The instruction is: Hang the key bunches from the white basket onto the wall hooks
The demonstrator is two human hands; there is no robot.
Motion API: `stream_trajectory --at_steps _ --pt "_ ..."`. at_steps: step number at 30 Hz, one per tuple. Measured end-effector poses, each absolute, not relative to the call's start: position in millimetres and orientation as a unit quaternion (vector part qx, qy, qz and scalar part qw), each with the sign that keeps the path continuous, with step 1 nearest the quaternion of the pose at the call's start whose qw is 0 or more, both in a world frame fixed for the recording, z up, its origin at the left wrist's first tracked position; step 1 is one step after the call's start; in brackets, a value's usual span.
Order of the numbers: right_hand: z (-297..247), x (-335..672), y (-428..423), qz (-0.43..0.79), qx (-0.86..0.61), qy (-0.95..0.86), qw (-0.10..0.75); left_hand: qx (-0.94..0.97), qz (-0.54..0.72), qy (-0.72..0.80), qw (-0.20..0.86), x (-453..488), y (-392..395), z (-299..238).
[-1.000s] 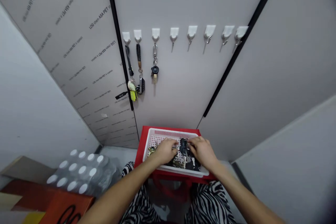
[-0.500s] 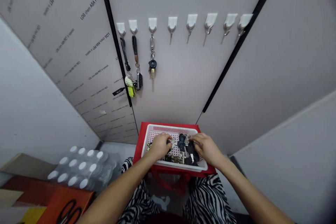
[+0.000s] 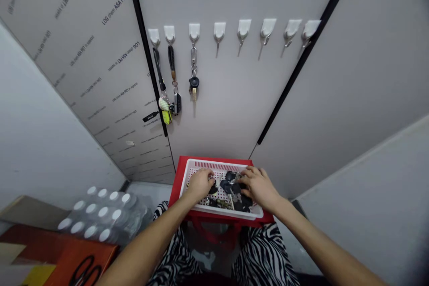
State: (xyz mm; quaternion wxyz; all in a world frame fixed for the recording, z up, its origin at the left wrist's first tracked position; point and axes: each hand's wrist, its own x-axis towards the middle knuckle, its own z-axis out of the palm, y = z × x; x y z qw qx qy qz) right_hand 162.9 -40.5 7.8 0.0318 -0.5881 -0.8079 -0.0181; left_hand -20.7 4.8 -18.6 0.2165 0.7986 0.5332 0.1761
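Observation:
A white plastic basket [image 3: 256, 211] with a perforated bottom holds several loose keys, many with black heads. Inside its left part is my left hand [image 3: 200, 185], its fingers curled at a dark-headed key [image 3: 213, 187] that they partly cover. My right hand [image 3: 260, 186] reaches over the right rim, fingers bent and apart, touching the pile of black-headed keys [image 3: 231, 183]. Brass-coloured keys [image 3: 221, 204] lie along the near side of the basket. Some keys are hidden under both hands.
The basket rests on a red bag [image 3: 177, 176] by a grey panel. White hooks [image 3: 219, 30] line the panel; three at left carry key rings, one with a black-headed key [image 3: 194, 82]. Capped bottles [image 3: 103, 212] and scissors [image 3: 85, 270] on an orange surface are at lower left.
My left hand has shifted slightly left and lowered the dark-headed key toward the basket floor. My right hand has moved a little inward over the black keys, which have shifted slightly.

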Motion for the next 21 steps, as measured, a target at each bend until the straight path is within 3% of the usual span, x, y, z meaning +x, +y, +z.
stream_trajectory --at_steps 9,14,21 --pt "23.8 159.6 -20.2 -0.022 -0.627 -0.773 0.089 0.797 0.178 0.517 0.256 -34.1 12.8 -14.5" --pt "34.6 172.8 -26.2 0.009 -0.617 -0.786 0.047 0.800 0.178 0.500 0.281 -39.5 15.4 -5.6" --pt "23.0 159.4 -43.9 0.083 -0.537 -0.838 -0.042 0.834 0.097 0.491 0.232 -48.3 10.4 2.9"
